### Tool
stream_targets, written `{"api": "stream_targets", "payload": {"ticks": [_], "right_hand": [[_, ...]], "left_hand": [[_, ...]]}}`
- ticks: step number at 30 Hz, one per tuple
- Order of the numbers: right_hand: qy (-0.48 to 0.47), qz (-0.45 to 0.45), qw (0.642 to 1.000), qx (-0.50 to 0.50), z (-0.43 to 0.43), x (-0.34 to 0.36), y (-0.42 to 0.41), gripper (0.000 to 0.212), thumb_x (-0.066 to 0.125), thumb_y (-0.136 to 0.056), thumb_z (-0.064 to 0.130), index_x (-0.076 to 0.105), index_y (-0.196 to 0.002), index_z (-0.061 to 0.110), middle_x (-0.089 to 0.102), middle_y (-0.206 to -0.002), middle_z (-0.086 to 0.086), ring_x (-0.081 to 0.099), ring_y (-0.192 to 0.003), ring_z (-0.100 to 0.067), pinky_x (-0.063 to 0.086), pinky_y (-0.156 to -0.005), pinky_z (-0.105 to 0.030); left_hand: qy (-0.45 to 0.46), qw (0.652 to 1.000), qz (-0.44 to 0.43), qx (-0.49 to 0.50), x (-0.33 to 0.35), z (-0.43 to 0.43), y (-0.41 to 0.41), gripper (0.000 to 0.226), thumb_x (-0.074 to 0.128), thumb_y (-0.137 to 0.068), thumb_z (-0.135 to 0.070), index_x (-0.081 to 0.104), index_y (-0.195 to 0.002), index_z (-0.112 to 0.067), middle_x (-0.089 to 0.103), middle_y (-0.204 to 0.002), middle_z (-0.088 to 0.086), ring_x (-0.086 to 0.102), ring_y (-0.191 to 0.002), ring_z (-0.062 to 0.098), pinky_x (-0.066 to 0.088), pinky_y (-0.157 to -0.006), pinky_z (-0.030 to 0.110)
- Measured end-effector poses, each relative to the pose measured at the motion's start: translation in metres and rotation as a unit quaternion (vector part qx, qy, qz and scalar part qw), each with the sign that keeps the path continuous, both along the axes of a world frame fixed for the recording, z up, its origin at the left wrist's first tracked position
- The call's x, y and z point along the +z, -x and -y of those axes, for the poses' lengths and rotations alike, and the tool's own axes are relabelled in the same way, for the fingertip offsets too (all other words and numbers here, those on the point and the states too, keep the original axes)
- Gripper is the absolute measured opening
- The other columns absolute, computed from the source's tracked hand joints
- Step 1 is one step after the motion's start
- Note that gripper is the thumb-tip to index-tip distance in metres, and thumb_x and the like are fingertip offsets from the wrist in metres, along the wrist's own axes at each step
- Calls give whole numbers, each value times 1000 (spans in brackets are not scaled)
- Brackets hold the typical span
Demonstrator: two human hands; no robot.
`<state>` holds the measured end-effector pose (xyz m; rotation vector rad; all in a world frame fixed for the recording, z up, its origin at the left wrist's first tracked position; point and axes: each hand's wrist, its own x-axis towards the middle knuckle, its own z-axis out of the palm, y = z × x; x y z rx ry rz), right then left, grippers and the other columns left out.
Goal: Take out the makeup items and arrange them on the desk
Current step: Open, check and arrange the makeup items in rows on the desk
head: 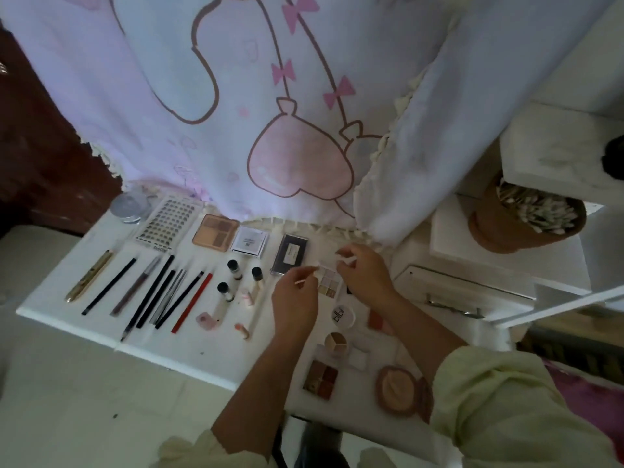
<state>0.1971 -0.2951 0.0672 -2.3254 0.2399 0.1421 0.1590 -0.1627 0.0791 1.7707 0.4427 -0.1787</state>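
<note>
A small clear palette (329, 280) of pale shimmery squares is over the table (202, 346), right of a dark case (290, 255). The left hand (293, 300) pinches its left edge and the right hand (366, 273) its far edge. A brown pot (499, 228) at the right holds cotton swabs (537, 209).

There is one gold tube (89, 276), one red pencil (191, 303) and six or seven dark slim pencils (108, 287); the grey ones overlap, so this count is not sure. There are three small bottles (233, 268) with black caps, one lash tray (169, 228) and one clear jar (130, 206).

The square or oblong cases are five:
- one peach palette (215, 233)
- one white compact (250, 243)
- one dark case (292, 255)
- one small eyeshadow palette (329, 282)
- one four-pan palette (320, 380)

The round ones are three:
- one white pot (342, 317)
- one three-colour pot (335, 342)
- one powder compact (398, 388)

One brown cup (489, 228) holds many cotton swabs (537, 207).
</note>
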Motion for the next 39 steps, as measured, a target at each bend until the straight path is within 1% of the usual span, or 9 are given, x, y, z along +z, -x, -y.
{"api": "stream_targets", "payload": {"ticks": [6,11,14,19,25,29,33,36,39], "right_hand": [[-26,17,998,50,-44,5,36,15,56,-92,15,65,-104,14,63,-98,1,58,-83,-13,41,-65,-19],[-52,20,995,79,-86,4,59,15,58,-91,14,66,-103,16,59,-92,7,55,-73,-6,41,-64,-17],[-52,18,994,96,-108,6,68,15,58,-90,14,66,-103,17,58,-91,11,55,-73,-1,40,-63,-12],[-38,-28,993,110,-137,2,82,29,62,-83,7,64,-110,16,59,-99,6,55,-76,-6,43,-72,-17],[10,-38,994,98,-159,-6,90,34,67,-86,21,59,-118,16,57,-111,-1,55,-88,-11,48,-82,-25],[19,-60,995,80,-164,-12,91,37,73,-81,35,62,-113,20,56,-107,2,54,-88,-9,44,-79,-23],[66,-59,994,71,-171,-16,87,21,63,-91,34,70,-102,17,62,-98,-3,56,-87,-14,38,-74,-23],[47,-47,997,48,-170,-16,86,22,62,-91,30,71,-90,9,68,-89,-5,60,-84,-18,43,-75,-26],[-4,-54,999,4,-158,-8,87,23,63,-91,30,72,-82,11,70,-79,1,64,-74,-13,50,-73,-26]], "left_hand": [[-54,987,145,48,27,-39,43,21,54,-91,-12,67,-99,-27,66,-94,-15,60,-86,-5,47,-70,10],[-82,967,193,147,17,-89,69,20,55,-91,-8,64,-104,-21,64,-98,-10,59,-88,2,48,-75,16],[-109,963,187,161,-3,-115,82,18,56,-91,-5,62,-105,-14,63,-97,-7,58,-87,2,50,-77,21],[-135,986,83,60,-48,-138,103,21,56,-92,-9,62,-111,-15,62,-107,-3,59,-93,10,52,-86,29],[-149,985,-22,-79,-91,-150,95,39,55,-94,-16,52,-132,-13,57,-123,4,55,-100,13,45,-91,25],[-158,978,-14,-139,-98,-145,85,42,58,-94,-27,48,-134,-20,55,-121,0,58,-99,13,47,-91,25],[-195,966,-7,-170,-102,-145,72,35,56,-94,-33,52,-128,-26,57,-113,-3,55,-91,8,43,-88,21],[-211,958,-13,-192,-101,-148,64,24,49,-97,-39,61,-116,-29,57,-107,-3,57,-84,9,46,-82,21],[-191,959,5,-211,-92,-149,66,25,51,-95,-44,62,-114,-31,50,-103,-7,54,-85,8,41,-77,18]]}}
